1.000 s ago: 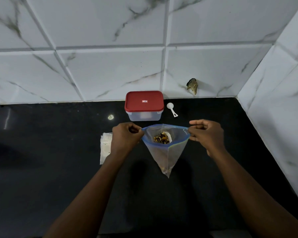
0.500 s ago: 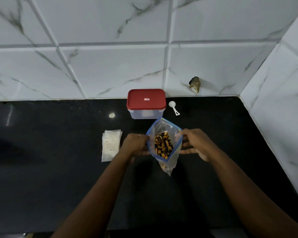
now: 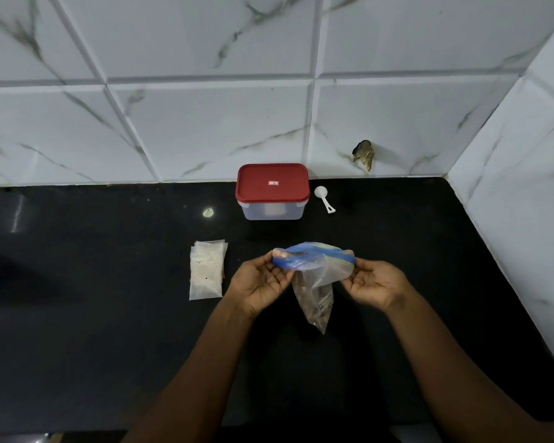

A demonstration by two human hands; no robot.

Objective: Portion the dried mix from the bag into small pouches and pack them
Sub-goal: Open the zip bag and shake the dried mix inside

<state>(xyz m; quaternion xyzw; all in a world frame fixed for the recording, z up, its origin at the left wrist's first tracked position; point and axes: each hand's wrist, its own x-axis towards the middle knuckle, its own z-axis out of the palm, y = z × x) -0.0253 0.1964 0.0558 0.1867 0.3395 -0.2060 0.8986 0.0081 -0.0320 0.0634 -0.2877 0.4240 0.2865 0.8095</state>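
Left hand (image 3: 259,280) and right hand (image 3: 375,283) pinch the bag (image 3: 321,269) by opposite rim ends — dried mix (image 3: 314,306) inside | pouches (image 3: 207,270) stacked left | container (image 3: 272,192), scoop (image 3: 324,200) behind on table (image 3: 109,314)

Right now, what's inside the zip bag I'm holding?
Through the clear zip bag, brownish dried pieces sit bunched in its bottom corner. Its blue-edged mouth, held by the left hand and right hand, is edge-on and blurred, so nothing shows from above.

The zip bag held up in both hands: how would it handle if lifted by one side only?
Probably floppy: the zip bag hangs limp between the left hand and right hand, its body sagging to a point. Likely bottom-heavy, since the dried mix sits low. One-sided, the mouth might tilt and gape.
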